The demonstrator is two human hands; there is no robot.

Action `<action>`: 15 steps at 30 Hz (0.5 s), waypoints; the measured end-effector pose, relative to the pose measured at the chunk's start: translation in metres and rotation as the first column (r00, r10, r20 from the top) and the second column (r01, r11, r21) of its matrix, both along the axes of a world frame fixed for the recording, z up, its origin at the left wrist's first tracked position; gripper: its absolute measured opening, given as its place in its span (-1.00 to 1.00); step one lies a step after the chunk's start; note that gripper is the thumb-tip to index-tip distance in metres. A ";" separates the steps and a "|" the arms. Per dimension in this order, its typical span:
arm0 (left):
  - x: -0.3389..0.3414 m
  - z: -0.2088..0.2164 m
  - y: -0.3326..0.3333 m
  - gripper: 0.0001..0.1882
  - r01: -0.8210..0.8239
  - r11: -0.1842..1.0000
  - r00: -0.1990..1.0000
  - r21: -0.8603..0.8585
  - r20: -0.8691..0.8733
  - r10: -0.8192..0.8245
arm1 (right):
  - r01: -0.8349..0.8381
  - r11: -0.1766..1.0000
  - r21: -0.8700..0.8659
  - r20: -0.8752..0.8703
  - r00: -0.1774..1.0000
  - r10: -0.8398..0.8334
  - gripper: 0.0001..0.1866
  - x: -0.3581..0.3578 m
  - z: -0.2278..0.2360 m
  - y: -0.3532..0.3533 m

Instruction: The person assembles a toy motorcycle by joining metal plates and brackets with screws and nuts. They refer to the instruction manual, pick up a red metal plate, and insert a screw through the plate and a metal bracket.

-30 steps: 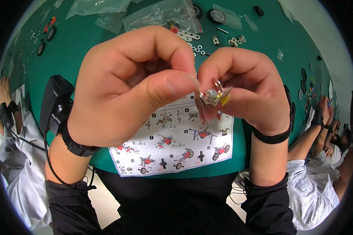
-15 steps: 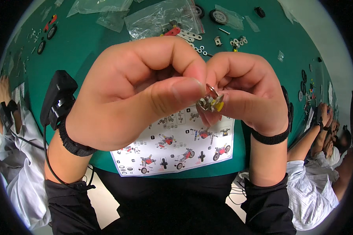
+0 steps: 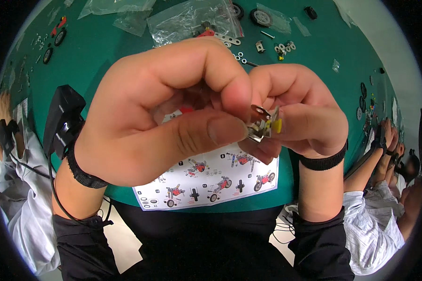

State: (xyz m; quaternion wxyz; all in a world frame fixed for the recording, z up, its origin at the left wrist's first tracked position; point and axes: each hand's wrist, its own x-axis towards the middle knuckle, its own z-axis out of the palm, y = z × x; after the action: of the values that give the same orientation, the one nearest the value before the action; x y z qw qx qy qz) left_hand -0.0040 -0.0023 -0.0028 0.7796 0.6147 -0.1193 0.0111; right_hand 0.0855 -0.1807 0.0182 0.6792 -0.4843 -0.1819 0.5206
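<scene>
A small assembly of bent silver metal brackets (image 3: 256, 132) with a yellow piece (image 3: 276, 126) is held up between my hands, above the printed assembly sheet (image 3: 206, 187). My left hand (image 3: 145, 117) is closed, its thumb and index finger pinching the left side of the brackets. My right hand (image 3: 309, 117) is closed on the other side, its thumb by the yellow piece and fingers curled behind. The fingertips hide part of the assembly. The sheet shows motorbike building steps, and my hands cover its upper part.
On the green table (image 3: 94, 47) lie a clear plastic bag (image 3: 187, 21), a spoked black wheel (image 3: 260, 18), a perforated metal strip (image 3: 227, 39), a small bracket (image 3: 259, 46) and several nuts and washers (image 3: 286, 48). Other people's hands (image 3: 385, 136) are at the right and left edges.
Both hands have shifted slightly right with the bracket assembly, which has turned so that more of its silver metal and the yellow piece show. My left hand's fingers have moved further apart from its thumb.
</scene>
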 end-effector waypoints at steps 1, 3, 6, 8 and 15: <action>0.001 -0.001 0.001 -0.79 -0.009 0.998 0.999 0.059 0.051 0.006 | 0.002 1.000 -0.004 -0.001 1.000 -0.002 -0.73 0.000 -0.002 0.000; 0.003 -0.004 0.004 -0.79 -0.019 0.993 0.995 0.113 0.102 0.008 | 0.014 1.000 0.014 -0.038 0.999 -0.014 -0.73 -0.001 -0.005 -0.001; 0.001 0.001 0.007 -0.80 -0.063 0.966 0.972 0.250 0.235 0.002 | 0.007 1.000 0.021 -0.063 0.998 -0.005 -0.73 -0.002 -0.004 0.001; 0.001 0.003 0.006 -0.83 -0.130 0.939 0.955 0.319 0.295 0.033 | -0.015 1.000 0.016 -0.057 0.998 0.015 -0.73 0.001 -0.003 0.001; 0.007 0.001 0.013 -0.82 -0.214 0.855 0.873 0.473 0.485 -0.050 | -0.014 1.000 0.010 0.005 1.000 0.014 -0.73 0.003 -0.006 0.001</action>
State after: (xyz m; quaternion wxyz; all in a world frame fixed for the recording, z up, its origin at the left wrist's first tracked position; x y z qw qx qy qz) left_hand 0.0032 0.0107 -0.0015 0.5317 0.7819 -0.2802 0.1656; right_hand 0.0885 -0.1796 0.0126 0.6775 -0.4809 -0.1894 0.5232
